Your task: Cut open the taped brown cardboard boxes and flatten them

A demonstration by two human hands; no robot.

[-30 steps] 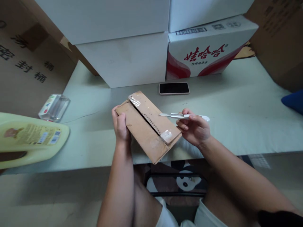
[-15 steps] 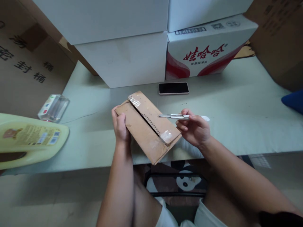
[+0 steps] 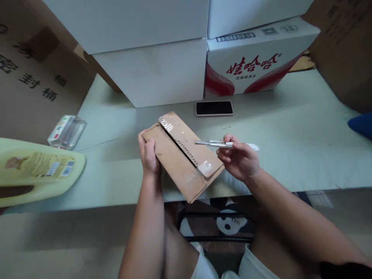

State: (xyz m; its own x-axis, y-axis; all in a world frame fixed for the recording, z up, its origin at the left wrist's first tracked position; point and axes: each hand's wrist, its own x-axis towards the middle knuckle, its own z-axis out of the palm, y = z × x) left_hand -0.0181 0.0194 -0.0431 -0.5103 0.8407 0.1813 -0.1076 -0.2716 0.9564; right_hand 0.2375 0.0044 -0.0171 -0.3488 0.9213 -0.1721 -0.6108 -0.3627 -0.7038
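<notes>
My left hand (image 3: 151, 155) grips the left end of a small brown cardboard box (image 3: 177, 164), thumb on top and the other fingers mostly hidden at its edge. The box is tilted at the table's front edge. A dark slit with a torn, toothed edge runs along its top, and bits of clear tape cling at both ends of the slit. In my right hand (image 3: 241, 159) is a white utility knife (image 3: 228, 144), pinched between thumb and fingers. Its blade is out and points left over the box's flap; whether it touches the cardboard I cannot tell.
A phone (image 3: 214, 108) lies beyond the box, before stacked white cartons (image 3: 157, 73) and a red-and-white carton (image 3: 252, 71). To the left are a yellow jug (image 3: 43, 170) and a clear bottle (image 3: 68, 131). Something blue (image 3: 362, 124) sits at the right edge of the table (image 3: 305, 135).
Almost nothing differs. The whole view has shifted very slightly, while both hands, the box and the knife keep the same positions relative to each other.
</notes>
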